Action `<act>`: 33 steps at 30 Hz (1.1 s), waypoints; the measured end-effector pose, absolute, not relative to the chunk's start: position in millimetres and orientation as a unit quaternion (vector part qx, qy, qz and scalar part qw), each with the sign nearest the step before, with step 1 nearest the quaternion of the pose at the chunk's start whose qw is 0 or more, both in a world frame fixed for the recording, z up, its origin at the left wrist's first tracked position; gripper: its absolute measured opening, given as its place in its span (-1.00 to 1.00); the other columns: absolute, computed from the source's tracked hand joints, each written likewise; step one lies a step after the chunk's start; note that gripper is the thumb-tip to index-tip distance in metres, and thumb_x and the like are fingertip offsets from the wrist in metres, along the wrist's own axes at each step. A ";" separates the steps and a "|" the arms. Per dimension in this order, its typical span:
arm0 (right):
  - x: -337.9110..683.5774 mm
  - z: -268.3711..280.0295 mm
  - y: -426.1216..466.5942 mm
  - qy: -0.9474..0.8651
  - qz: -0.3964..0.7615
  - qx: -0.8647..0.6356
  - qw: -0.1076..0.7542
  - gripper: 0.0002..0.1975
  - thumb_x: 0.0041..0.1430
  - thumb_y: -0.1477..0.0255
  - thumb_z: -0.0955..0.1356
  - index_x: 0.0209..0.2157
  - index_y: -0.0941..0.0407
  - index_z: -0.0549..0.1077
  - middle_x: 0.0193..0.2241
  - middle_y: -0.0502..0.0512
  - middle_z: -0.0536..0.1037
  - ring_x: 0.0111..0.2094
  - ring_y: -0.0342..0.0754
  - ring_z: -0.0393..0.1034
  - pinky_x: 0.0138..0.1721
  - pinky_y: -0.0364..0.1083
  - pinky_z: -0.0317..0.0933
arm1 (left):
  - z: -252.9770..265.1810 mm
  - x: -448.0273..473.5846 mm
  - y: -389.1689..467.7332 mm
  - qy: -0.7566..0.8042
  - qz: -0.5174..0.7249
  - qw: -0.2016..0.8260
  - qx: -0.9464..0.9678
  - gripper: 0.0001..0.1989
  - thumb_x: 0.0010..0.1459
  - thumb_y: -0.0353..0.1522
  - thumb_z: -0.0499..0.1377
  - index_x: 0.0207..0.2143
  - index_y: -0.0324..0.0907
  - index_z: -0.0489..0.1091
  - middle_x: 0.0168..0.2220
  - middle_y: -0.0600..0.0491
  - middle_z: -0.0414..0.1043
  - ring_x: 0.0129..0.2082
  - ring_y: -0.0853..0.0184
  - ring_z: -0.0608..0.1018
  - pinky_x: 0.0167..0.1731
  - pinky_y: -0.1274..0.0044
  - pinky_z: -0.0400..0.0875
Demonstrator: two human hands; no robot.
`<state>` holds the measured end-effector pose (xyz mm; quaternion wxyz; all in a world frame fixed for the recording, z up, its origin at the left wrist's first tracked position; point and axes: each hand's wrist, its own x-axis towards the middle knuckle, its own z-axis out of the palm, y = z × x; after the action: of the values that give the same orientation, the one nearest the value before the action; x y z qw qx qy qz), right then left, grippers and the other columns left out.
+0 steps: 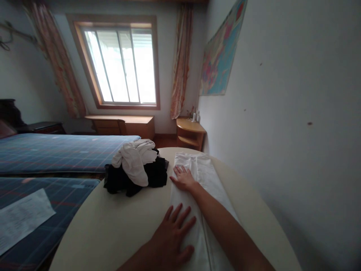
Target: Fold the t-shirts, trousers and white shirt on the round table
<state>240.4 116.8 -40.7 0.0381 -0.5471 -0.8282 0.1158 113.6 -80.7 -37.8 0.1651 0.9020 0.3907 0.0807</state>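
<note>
White trousers (208,180) lie lengthwise over the round table, with the waistband end far from me and the two legs side by side toward me. My right hand (184,179) rests with spread fingers on their upper left part. Closer to me, my left hand (176,235) is over the near part of the left leg, its fingers apart and nothing held. My right forearm crosses the cloth and hides some of it. Left of the trousers sits a heap of black clothes (156,174) with a crumpled white garment (132,162) on top.
The round cream table (113,233) stands close to the white wall (296,158) on the right. On the left are blue plaid mattresses (70,150), one with a paper sheet (25,218) on it. A corner shelf (191,130) and low desk (138,124) stand beyond.
</note>
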 end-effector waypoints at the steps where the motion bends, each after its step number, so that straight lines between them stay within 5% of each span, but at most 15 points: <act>1: 238.6 -40.7 124.2 -0.826 0.115 -0.550 0.039 -0.27 0.34 -0.02 0.03 0.39 0.07 -0.02 0.42 0.10 -0.13 0.41 0.14 -0.33 0.34 0.19 -0.40 | -37.0 113.6 -80.5 0.391 0.077 0.168 0.902 -0.22 0.20 -0.08 0.13 0.39 0.11 -0.11 0.44 0.04 -0.26 0.40 -0.09 -0.13 0.29 -0.05 -0.17; 14: 223.9 -46.2 209.8 -0.794 0.103 -0.595 0.067 -0.25 0.32 -0.03 0.04 0.39 0.10 -0.03 0.42 0.12 -0.14 0.41 0.18 -0.34 0.32 0.24 -0.38 | -80.5 108.4 -58.3 0.352 0.079 0.152 0.920 -0.22 0.26 0.10 -0.01 0.40 0.17 -0.27 0.43 0.00 -0.30 0.38 -0.18 -0.08 0.25 -0.10 -0.07; 18: 227.2 -42.0 211.1 -0.805 0.105 -0.579 0.075 -0.27 0.36 0.00 -0.02 0.38 0.13 0.00 0.41 0.16 -0.12 0.41 0.16 -0.32 0.32 0.25 -0.37 | -76.9 107.5 -58.8 0.356 0.089 0.144 0.919 -0.20 0.23 0.12 0.01 0.40 0.15 -0.19 0.43 0.00 -0.29 0.38 -0.18 -0.08 0.25 -0.09 -0.07; 25: 250.7 -26.1 159.6 -0.831 0.085 -0.544 0.079 -0.36 0.40 0.09 0.00 0.35 0.11 0.10 0.40 0.13 -0.02 0.40 0.08 -0.23 0.35 0.12 -0.36 | -46.3 113.7 -71.0 0.391 0.068 0.175 0.901 -0.19 0.15 -0.04 0.16 0.39 0.12 -0.08 0.44 0.03 -0.26 0.40 -0.14 -0.14 0.27 -0.09 -0.20; 33: 298.8 -29.3 60.1 -0.785 0.132 -0.605 0.019 -0.24 0.27 -0.11 0.08 0.40 -0.11 -0.12 0.43 0.17 -0.25 0.39 0.37 -0.44 0.24 0.44 -0.40 | -34.7 116.5 -82.8 0.403 0.084 0.162 0.897 -0.22 0.16 -0.12 0.18 0.37 0.08 -0.03 0.44 0.03 -0.22 0.41 -0.07 -0.15 0.30 -0.03 -0.25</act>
<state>298.8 60.1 -29.3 0.0185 -0.6051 -0.7849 0.1319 116.5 -82.8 -34.7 0.1622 0.8969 0.4028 0.0838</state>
